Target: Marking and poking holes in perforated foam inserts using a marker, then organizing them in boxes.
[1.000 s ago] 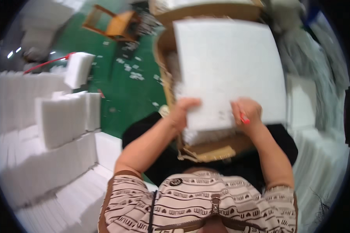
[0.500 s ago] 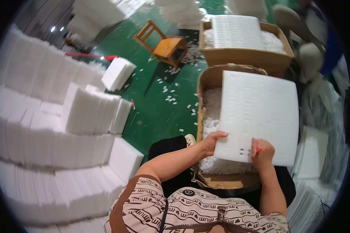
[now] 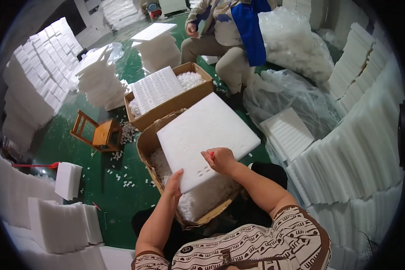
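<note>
A square white foam sheet [image 3: 202, 130] lies tilted over an open cardboard box [image 3: 145, 150]. My left hand [image 3: 172, 184] grips its near left corner, thumb on the edge and fingers partly hidden beneath. My right hand [image 3: 222, 162] is closed above the sheet's near part, around a small red tool [image 3: 212, 155] of which only a bit shows between the fingers. Several small holes [image 3: 201, 172] in rows mark the foam beside this hand. Loose white foam bits [image 3: 202, 200] fill the box under the sheet.
Beyond my box stands a second cardboard box [image 3: 175, 96] with a perforated foam sheet [image 3: 155, 87] on it. Another person [image 3: 225, 36] sits behind it. A wooden chair [image 3: 101, 132] stands to the left. Stacked foam sheets [image 3: 346, 157] line the right, near crumpled clear plastic [image 3: 288, 94].
My view has swung to the right, bringing the other person and the right-hand stacks into sight. My left hand still holds the sheet's corner; my right hand stays near the holes.
</note>
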Available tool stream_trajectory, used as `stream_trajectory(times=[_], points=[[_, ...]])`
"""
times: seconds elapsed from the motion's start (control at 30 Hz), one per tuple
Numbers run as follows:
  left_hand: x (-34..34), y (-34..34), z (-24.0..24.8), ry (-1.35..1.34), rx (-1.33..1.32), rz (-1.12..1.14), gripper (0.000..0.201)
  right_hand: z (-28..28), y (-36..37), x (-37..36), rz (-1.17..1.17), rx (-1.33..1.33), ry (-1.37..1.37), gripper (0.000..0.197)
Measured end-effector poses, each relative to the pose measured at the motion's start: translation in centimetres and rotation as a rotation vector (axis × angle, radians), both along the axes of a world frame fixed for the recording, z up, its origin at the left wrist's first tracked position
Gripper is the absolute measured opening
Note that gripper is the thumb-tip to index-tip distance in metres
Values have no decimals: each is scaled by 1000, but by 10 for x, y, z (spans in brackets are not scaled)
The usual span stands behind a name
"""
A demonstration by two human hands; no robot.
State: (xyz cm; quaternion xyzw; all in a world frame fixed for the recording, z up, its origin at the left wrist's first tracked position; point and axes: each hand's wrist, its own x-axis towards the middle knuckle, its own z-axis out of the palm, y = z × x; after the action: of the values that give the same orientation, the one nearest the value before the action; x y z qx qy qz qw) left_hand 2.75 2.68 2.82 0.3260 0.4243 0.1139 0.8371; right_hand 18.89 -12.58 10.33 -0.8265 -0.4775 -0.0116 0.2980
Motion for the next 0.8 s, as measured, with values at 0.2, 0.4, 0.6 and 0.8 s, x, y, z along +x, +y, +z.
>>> stream_trajectory(times=[0.2, 0.4, 0.6, 0.8], points=[[-15, 7, -15, -43, 23, -97, 43, -16, -11, -28, 57, 143, 72, 33], [-12, 21, -24, -119, 25, -223, 43, 0, -18, -35, 206, 134, 79, 30], [-11, 21, -26, -97, 26, -288, 43, -8, -27, -65, 290, 4, 63, 30], [-7, 25, -33, -71, 29, -326, 43, -25, -34, -88, 272, -10, 252, 30]])
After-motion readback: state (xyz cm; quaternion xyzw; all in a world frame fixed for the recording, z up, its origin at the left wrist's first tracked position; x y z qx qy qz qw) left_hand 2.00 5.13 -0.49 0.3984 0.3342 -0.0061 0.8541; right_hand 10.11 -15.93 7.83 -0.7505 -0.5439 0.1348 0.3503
